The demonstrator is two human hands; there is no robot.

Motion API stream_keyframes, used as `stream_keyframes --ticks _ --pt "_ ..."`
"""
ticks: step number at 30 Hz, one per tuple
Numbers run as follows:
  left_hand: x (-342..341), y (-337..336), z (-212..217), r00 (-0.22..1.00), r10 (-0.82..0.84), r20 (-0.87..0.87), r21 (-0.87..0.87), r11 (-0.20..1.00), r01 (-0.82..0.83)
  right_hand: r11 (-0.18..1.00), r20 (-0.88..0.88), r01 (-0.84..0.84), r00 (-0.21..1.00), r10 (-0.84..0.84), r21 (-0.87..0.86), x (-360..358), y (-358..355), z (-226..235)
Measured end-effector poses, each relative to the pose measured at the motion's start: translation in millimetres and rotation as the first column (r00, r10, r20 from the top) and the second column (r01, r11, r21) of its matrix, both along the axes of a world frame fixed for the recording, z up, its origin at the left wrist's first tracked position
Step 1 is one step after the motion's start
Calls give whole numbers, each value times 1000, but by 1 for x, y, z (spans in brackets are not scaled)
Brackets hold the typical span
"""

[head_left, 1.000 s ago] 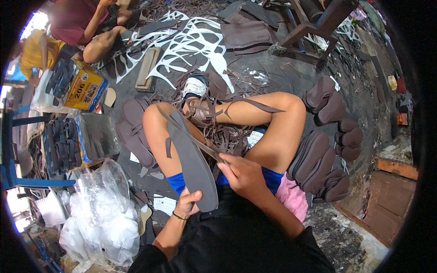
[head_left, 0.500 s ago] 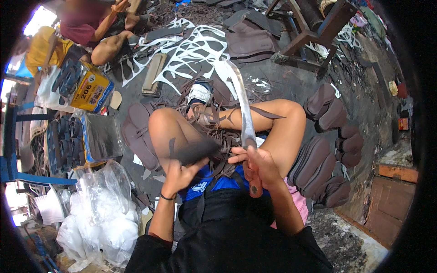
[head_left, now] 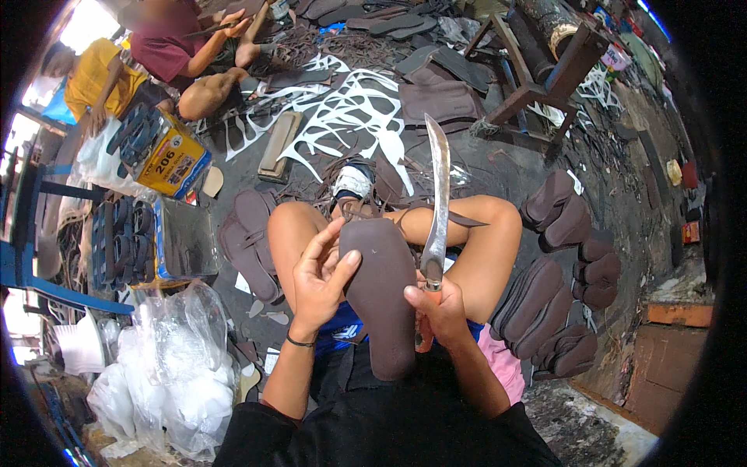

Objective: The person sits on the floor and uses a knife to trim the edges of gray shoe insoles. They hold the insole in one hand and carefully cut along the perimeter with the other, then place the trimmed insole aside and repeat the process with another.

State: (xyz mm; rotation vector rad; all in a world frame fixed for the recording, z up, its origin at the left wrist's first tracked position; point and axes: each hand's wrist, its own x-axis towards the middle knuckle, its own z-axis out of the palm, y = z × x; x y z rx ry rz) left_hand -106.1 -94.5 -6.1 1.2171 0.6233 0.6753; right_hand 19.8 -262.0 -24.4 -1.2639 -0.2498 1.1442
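A dark brown shoe sole stands lengthwise in front of my body, its wide end away from me. My left hand grips its left edge near the wide end, with the thumb on the face. In my right hand is a long curved knife, the fingers wrapped round its orange handle. The blade points up and away, just right of the sole. My right thumb lies close to the sole's right edge; whether it touches cannot be made out. Thin dark trimmings lie across my right shin.
Stacked brown soles lie to the right, with more soles beside my left knee. White cut-out sheet scraps spread ahead. Clear plastic bags stand at left. A wooden frame stands far right; two people sit far left.
The sole, blurred and lower near my left hand before, is now upright and in full view. Both hands have come closer together, and the knife has shifted right and stands straighter.
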Motion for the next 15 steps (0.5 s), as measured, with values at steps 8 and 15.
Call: stream_keyframes --ticks 8,15 --pt "0 -8 18 973 -205 103 22 979 204 952 -96 -27 994 59 306 47 20 10" --pt "1 -14 21 938 -305 163 72 952 297 930 -29 -291 952 304 224 71 42 65"
